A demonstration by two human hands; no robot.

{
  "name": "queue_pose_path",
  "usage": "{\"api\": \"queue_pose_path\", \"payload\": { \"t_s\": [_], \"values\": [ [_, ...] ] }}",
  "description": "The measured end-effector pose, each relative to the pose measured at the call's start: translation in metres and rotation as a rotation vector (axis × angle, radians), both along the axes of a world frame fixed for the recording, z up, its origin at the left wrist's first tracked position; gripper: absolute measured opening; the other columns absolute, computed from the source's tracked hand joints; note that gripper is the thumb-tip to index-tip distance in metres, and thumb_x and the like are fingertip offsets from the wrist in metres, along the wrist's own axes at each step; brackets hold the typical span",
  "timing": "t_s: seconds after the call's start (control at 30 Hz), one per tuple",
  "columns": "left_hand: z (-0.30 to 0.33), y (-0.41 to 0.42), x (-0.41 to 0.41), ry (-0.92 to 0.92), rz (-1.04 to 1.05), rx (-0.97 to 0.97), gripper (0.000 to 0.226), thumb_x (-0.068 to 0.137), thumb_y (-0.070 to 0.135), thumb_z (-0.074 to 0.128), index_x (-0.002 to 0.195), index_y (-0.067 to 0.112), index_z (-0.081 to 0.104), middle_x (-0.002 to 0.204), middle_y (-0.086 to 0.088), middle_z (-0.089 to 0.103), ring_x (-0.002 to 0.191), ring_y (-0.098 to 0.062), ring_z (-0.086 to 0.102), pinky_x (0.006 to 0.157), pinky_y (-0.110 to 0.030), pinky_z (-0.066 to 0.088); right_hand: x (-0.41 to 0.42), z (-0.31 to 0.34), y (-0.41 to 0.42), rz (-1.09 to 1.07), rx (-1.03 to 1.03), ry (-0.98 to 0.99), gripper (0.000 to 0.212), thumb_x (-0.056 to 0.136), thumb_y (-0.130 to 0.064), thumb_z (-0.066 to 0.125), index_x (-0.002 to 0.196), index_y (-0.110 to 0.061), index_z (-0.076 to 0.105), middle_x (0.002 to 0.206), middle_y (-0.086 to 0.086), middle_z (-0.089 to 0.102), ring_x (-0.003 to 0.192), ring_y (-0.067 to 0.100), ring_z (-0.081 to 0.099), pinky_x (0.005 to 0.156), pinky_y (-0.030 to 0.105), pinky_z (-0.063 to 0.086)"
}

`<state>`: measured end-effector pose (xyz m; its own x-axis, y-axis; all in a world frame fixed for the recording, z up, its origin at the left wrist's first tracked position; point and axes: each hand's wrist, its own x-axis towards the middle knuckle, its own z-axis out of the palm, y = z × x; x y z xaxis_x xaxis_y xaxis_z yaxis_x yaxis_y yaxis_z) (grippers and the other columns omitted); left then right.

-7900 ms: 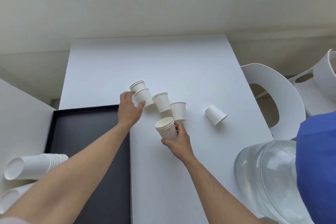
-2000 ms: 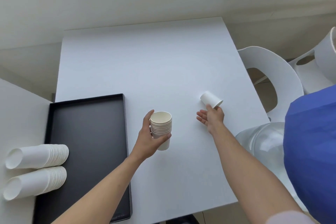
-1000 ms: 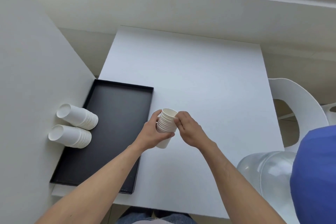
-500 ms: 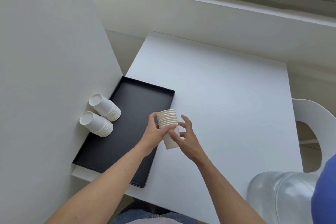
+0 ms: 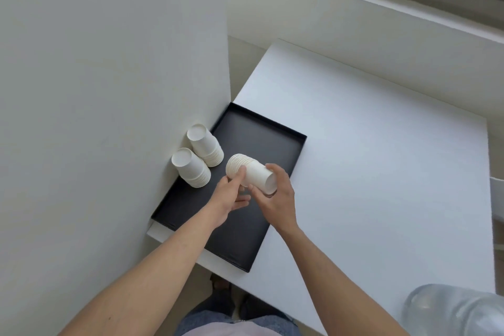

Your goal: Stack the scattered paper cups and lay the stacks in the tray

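Paper cup stack (image 5: 249,176) lies sideways above the black tray (image 5: 275,142), both hands clamped on it: left hand (image 5: 230,195) at the rims, right hand (image 5: 275,194) at the base. Two stacks (image 5: 200,159) sit at nine o'clock. I'd worry a loose release lets it roll.

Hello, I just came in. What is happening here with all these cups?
A person is tidying paper cups into a black tray. Both hands hold one stack of cups turned on its side above the tray: the left hand is at the rim end and the right hand at the base end. Two finished stacks already lie at the tray's left side, against the white wall panel. No loose cups show on the white table.
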<state>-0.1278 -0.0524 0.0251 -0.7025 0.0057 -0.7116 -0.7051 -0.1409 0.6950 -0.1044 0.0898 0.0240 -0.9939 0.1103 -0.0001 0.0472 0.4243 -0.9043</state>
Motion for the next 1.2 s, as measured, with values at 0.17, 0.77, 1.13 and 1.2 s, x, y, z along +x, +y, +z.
{"api": "queue_pose_path", "payload": {
  "t_s": [0.17, 0.77, 1.13, 1.2],
  "values": [
    [-0.002, -0.037, 0.01, 0.232, -0.134, -0.56, 0.036, 0.098, 0.051, 0.043, 0.093, 0.022, 0.064, 0.085, 0.007, 0.063, 0.087, -0.02, 0.062, 0.067, -0.028, 0.047, -0.031, -0.003, -0.027, 0.083, 0.098, -0.077, 0.059, 0.074, -0.031, 0.077, 0.125, -0.029, 0.048, 0.118, -0.008, 0.054, 0.101, 0.005, 0.048, 0.084, 0.015, 0.039],
    [-0.007, -0.108, -0.002, 0.772, -0.507, -1.297, 0.07, 0.077, -0.002, 0.061, 0.144, -0.004, 0.04, 0.152, -0.023, 0.037, 0.143, -0.037, 0.031, 0.119, -0.046, 0.022, -0.06, -0.012, -0.099, 0.261, 0.197, -0.128, 0.06, 0.086, -0.022, 0.07, 0.139, -0.022, 0.041, 0.126, 0.01, 0.05, 0.11, 0.022, 0.05, 0.086, 0.026, 0.037],
    [-0.008, -0.108, 0.001, 0.821, -0.54, -1.296, 0.072, 0.081, 0.006, 0.064, 0.146, -0.007, 0.036, 0.154, -0.025, 0.031, 0.146, -0.037, 0.026, 0.121, -0.05, 0.017, -0.049, -0.016, -0.099, 0.267, 0.188, -0.171, 0.106, 0.084, -0.013, 0.074, 0.158, -0.032, 0.001, 0.153, 0.001, 0.039, 0.136, 0.02, 0.042, 0.104, 0.028, 0.036],
    [-0.001, -0.105, 0.003, 0.877, -0.471, -1.261, 0.066, 0.084, 0.008, 0.063, 0.144, -0.007, 0.039, 0.153, -0.025, 0.034, 0.145, -0.037, 0.027, 0.119, -0.054, 0.018, -0.045, -0.011, -0.099, 0.276, 0.176, -0.151, 0.116, 0.08, -0.009, 0.075, 0.157, -0.031, -0.008, 0.161, 0.001, 0.026, 0.145, 0.022, 0.031, 0.11, 0.035, 0.036]
  ]
}}
